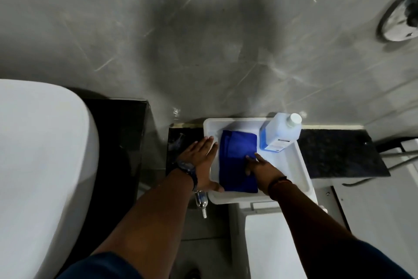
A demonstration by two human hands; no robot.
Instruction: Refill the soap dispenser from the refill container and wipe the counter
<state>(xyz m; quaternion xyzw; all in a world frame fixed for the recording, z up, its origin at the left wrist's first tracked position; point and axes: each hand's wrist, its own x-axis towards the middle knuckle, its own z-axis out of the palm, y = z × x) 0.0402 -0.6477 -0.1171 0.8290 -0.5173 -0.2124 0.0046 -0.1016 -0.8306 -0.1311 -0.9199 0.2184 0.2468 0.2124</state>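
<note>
A folded blue cloth (237, 161) lies in a white tray (298, 165) on the dark counter (339, 154). My right hand (262, 168) rests on the cloth's right edge with fingers pressing into it. My left hand (201, 161) lies flat and open on the tray's left rim, thumb at the front corner. A translucent refill bottle (280, 134) with a white cap and blue liquid stands tilted in the tray's back right corner. No soap dispenser is visible.
A white basin (40, 165) fills the left side. A grey tiled wall (203, 41) rises behind the counter. A metal fitting (201, 204) hangs below the tray's front left corner. A white toilet cistern (271, 240) sits below right.
</note>
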